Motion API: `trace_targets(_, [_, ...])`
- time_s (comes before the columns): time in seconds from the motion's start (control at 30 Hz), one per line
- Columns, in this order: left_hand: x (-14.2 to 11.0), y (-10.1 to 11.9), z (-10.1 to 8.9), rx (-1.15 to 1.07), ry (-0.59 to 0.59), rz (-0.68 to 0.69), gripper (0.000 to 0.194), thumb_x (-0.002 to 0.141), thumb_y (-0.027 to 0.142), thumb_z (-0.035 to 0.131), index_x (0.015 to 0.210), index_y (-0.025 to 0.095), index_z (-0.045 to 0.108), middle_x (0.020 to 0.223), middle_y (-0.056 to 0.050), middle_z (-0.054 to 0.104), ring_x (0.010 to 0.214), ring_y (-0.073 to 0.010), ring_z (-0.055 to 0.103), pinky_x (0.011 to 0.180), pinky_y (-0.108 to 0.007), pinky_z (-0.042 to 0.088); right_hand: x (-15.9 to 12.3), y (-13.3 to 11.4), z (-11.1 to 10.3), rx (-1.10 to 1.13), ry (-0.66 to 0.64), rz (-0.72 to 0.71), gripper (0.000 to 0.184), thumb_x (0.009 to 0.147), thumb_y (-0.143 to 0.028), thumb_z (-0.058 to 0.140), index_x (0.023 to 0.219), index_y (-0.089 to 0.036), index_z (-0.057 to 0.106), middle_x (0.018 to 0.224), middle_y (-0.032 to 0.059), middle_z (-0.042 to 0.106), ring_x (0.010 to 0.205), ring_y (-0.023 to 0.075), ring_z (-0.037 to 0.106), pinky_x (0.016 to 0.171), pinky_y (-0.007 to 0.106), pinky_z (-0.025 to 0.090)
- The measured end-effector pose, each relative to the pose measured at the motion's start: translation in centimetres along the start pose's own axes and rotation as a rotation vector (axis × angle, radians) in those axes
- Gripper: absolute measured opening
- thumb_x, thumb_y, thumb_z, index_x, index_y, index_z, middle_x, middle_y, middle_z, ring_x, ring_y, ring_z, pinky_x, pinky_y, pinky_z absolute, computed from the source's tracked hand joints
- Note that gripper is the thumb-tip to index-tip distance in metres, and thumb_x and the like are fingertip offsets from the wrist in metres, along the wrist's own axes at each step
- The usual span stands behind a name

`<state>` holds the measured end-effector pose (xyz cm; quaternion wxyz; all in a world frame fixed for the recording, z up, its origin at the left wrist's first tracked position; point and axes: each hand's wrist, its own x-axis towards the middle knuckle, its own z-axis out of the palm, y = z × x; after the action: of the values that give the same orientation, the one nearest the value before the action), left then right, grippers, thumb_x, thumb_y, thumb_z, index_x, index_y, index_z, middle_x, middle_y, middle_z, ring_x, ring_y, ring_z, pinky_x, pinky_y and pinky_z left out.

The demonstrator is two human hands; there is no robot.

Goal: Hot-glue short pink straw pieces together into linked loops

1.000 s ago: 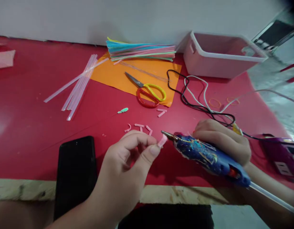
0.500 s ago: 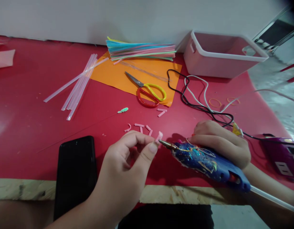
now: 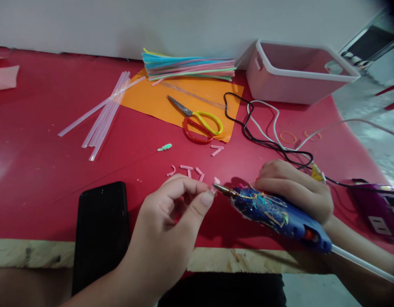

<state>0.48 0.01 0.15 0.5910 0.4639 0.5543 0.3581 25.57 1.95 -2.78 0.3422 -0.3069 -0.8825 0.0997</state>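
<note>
Between the thumb and forefinger of my left hand (image 3: pixel 174 226) is a small pink pipe-cleaner piece (image 3: pixel 216 181). My right hand (image 3: pixel 296 192) is wrapped round a blue glue gun (image 3: pixel 270 213), stained with coloured bits and strings of dried glue. Its metal nozzle meets the pink piece right at my left fingertips. A clear glue stick (image 3: pixel 363 262) juts from the gun's back end. Several short pink pieces (image 3: pixel 186 167) lie on the red tabletop just beyond my left hand. Past them rests a thin wire with a green fuzzy tip (image 3: pixel 165 147).
Scissors (image 3: pixel 200 123) lie on orange paper (image 3: pixel 146 108), with bundled pipe cleaners (image 3: pixel 190 66) behind. Spare glue sticks (image 3: pixel 104 113) are at left, a black phone (image 3: pixel 101 234) nearer. A pink bin (image 3: pixel 280 85), looping cables (image 3: pixel 248 128) and a purple power strip (image 3: pixel 372 209) occupy the right.
The glue gun has shifted slightly left, so its nozzle now overlaps the pink piece. My left fingers have barely moved, keeping their pinch.
</note>
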Motion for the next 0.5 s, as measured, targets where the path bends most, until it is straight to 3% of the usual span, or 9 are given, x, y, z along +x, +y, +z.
trace_targets(0.5, [0.0, 0.16, 0.03, -0.001, -0.014, 0.064, 0.014, 0.091, 0.028, 0.064, 0.079, 0.022, 0.067, 0.079, 0.001, 0.058, 0.073, -0.0136, 0.055, 0.059, -0.022, 0.044, 0.06, 0.08, -0.11, -0.03, 0.025, -0.016, 0.015, 0.098, -0.02, 0.053, 0.108, -0.016, 0.064, 0.081, 0.0068, 0.062, 0.073, 0.0201, 0.063, 0.066, 0.037, 0.052])
